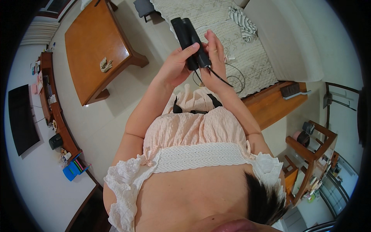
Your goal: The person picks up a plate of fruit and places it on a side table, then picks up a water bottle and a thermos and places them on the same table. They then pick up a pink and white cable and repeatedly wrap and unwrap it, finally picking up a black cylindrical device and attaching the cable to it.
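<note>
Two thick black handles of a jump rope lie side by side, tilted, in front of my body. My left hand is closed around them, its thumb pressed across the upper side. My right hand is just right of the handles, fingers stretched upward; its palm is partly hidden behind them and seems to touch them. Thin black cord leaves the lower ends of the handles, crosses near my right wrist and loops over the sofa cover.
Ahead is a sofa with a patterned cover and a striped cloth. A wooden table with a beaded item stands left. A brush rests on a wooden ledge at right, beyond which stands a wooden chair.
</note>
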Demonstrator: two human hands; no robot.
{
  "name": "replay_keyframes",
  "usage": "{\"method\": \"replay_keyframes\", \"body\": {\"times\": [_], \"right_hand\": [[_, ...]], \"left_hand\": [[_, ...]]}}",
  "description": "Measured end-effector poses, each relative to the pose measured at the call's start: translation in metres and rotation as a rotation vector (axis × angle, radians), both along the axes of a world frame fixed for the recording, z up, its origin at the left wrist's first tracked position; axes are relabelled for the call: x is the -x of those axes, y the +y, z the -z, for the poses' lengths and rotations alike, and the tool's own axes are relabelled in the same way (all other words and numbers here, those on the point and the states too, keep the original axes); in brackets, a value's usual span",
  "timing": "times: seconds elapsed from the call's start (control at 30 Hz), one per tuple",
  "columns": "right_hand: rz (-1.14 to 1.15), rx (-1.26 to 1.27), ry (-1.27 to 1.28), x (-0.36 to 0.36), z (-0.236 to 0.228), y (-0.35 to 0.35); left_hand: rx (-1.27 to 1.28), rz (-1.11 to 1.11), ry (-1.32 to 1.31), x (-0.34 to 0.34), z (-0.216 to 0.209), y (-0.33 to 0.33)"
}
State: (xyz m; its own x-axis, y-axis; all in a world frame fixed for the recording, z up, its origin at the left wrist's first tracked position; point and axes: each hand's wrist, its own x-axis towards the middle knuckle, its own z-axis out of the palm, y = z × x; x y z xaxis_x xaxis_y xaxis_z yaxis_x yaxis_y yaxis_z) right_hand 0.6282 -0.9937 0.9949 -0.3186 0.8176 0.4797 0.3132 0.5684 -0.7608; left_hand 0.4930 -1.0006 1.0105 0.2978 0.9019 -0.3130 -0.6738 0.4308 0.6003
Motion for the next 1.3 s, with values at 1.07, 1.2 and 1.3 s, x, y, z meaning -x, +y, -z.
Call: {"method": "replay_keyframes", "body": {"times": [1.07,1.2,1.3], "right_hand": [[-0.736,1.126,0.17,0.018,-0.031,0.01],[-0.708,1.207,0.317,0.022,-0.05,0.002],[-0.724,1.175,0.276,0.016,-0.054,0.003]], "left_hand": [[-1.563,-0.206,2.307,0.061,-0.032,-0.033],[-1.554,-0.198,2.213,0.083,-0.046,-0.019],[-1.423,-0.198,2.215,0.104,-0.056,-0.019]]}}
